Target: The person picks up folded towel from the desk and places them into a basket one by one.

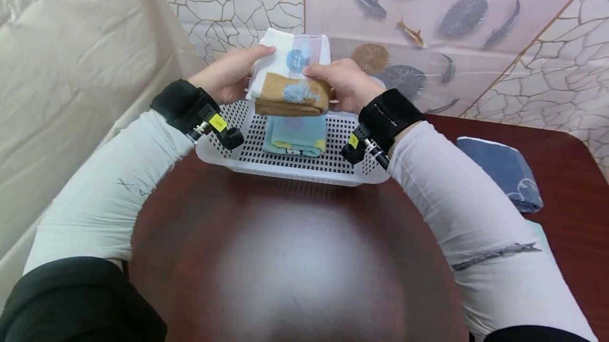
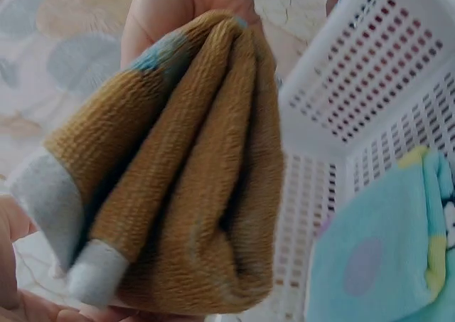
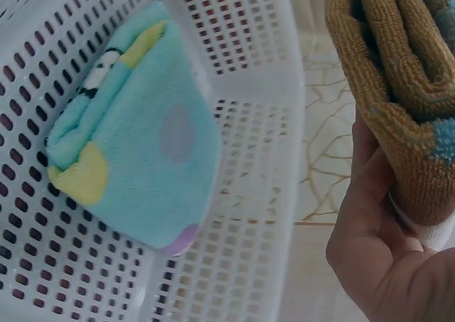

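A folded towel (image 1: 291, 91), white and brown with blue patches, is held up between both hands over the basket. My left hand (image 1: 231, 73) grips its left side, thumb on top. On the right side my right hand (image 1: 349, 83) pinches it, thumb lying over the blue patch. In the left wrist view the towel's brown folds (image 2: 206, 173) stack in several layers with white edges. Below it, a folded light-blue towel (image 1: 295, 138) with yellow and purple spots lies in the white perforated basket (image 1: 295, 173).
The basket stands at the far side of the dark red-brown table (image 1: 285, 257), near a patterned wall covering (image 1: 404, 30). A folded dark-blue towel (image 1: 499, 170) lies at the right, with a pale green cloth (image 1: 537, 231) partly hidden by my right sleeve. Cream fabric (image 1: 90, 51) hangs at the left.
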A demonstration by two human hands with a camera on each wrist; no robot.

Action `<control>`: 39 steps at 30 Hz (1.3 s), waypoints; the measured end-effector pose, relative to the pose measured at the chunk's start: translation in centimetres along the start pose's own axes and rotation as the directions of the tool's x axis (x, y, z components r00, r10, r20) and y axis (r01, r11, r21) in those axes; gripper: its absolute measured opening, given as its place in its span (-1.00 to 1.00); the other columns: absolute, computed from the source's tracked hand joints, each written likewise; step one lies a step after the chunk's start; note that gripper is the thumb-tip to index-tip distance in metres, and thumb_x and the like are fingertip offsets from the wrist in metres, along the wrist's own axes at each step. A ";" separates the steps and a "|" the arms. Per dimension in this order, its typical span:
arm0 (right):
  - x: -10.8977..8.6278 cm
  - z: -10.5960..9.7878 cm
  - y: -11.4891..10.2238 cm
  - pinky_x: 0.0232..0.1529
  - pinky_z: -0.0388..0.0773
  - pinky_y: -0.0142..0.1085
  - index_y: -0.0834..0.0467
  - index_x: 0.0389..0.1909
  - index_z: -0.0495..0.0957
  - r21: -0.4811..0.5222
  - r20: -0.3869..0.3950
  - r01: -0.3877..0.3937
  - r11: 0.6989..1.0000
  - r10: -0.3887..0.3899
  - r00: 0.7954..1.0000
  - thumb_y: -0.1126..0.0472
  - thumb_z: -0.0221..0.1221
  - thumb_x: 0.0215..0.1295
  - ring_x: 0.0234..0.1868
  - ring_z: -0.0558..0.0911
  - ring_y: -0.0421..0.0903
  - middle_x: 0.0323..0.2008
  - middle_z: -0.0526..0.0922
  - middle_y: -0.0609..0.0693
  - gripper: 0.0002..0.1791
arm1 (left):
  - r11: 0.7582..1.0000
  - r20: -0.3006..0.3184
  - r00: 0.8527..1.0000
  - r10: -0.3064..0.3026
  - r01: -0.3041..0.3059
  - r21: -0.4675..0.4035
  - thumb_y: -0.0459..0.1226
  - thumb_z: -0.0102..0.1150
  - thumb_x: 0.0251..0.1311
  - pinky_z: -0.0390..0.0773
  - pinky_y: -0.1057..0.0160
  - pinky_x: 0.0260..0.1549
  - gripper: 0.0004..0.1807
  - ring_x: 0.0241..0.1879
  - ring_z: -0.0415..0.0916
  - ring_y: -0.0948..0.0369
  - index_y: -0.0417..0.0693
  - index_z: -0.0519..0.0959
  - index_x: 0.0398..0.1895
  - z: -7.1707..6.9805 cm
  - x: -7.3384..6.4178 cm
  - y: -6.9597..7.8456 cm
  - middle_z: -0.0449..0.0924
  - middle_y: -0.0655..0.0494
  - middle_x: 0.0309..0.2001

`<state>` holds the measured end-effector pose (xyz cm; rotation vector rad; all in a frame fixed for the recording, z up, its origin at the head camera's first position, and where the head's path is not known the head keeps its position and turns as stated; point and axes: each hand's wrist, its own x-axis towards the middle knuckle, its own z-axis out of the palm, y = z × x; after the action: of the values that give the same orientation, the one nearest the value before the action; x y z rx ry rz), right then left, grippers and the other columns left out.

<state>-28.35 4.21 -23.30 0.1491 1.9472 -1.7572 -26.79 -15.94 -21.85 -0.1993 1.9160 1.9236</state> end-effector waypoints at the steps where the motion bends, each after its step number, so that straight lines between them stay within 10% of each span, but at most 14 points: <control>1: 0.4 0.1 0.3 -0.11 0.45 -0.18 0.14 0.02 0.33 -0.007 0.003 -0.004 1.000 0.004 1.000 0.08 0.18 0.22 -0.06 0.45 -0.04 -0.05 0.42 0.02 -0.58 | 1.000 0.010 1.000 -0.008 0.008 0.013 0.01 -0.10 0.33 0.26 0.04 0.17 -0.48 0.16 0.23 0.11 0.13 0.19 0.31 -0.2 0.4 -0.2 0.20 0.00 0.27; 11: 3.0 0.1 3.1 0.10 0.34 -0.06 0.09 0.15 0.24 -0.074 0.038 -0.120 0.990 0.123 0.992 0.01 0.08 0.30 0.05 0.41 0.00 0.11 0.39 0.09 -0.53 | 0.973 0.015 0.990 -0.142 0.137 0.188 0.11 -0.26 0.36 0.27 0.02 0.16 -0.43 0.18 0.22 0.09 0.09 0.14 0.34 -0.4 3.5 -2.7 0.18 -0.03 0.28; 26: 2.3 -1.2 4.3 0.21 0.25 -0.02 -0.03 0.41 -0.05 0.018 0.140 -0.174 0.985 0.169 0.976 0.05 -0.01 0.36 0.25 0.15 0.24 0.36 -0.04 0.25 -0.33 | 0.923 0.034 0.978 -0.207 0.184 0.339 0.11 -0.33 0.38 0.27 -0.02 0.15 -0.40 0.20 0.15 -0.04 -0.04 0.12 0.33 -0.3 4.3 -4.9 0.10 -0.17 0.30; 33: 1.4 -2.3 3.4 0.24 0.20 -0.07 -0.07 0.41 -0.04 -0.013 0.144 -0.155 0.988 0.156 0.977 0.04 -0.05 0.38 0.24 0.18 0.19 0.36 -0.01 0.23 -0.37 | 0.822 -0.008 0.982 -0.188 0.162 0.546 0.19 -0.36 0.34 0.03 -0.14 0.24 -0.26 0.30 -0.12 -0.12 0.01 -0.11 0.44 -0.5 3.2 -4.5 -0.19 -0.12 0.41; 39: 0.2 -3.5 2.5 0.22 0.24 -0.10 0.05 0.40 0.00 -0.200 0.119 -0.080 0.976 0.105 0.987 -0.03 -0.13 0.42 0.17 0.31 0.13 0.34 0.10 0.19 -0.40 | 0.751 -0.016 0.998 -0.056 0.053 0.658 0.13 -0.29 0.36 0.01 -0.21 0.22 -0.26 0.30 -0.12 -0.08 -0.11 -0.12 0.42 -0.1 0.9 -3.0 -0.14 -0.10 0.40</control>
<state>-28.57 7.90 -25.54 0.0552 1.9716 -1.4697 -26.49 -16.01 -25.01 -0.0337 2.4189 1.0897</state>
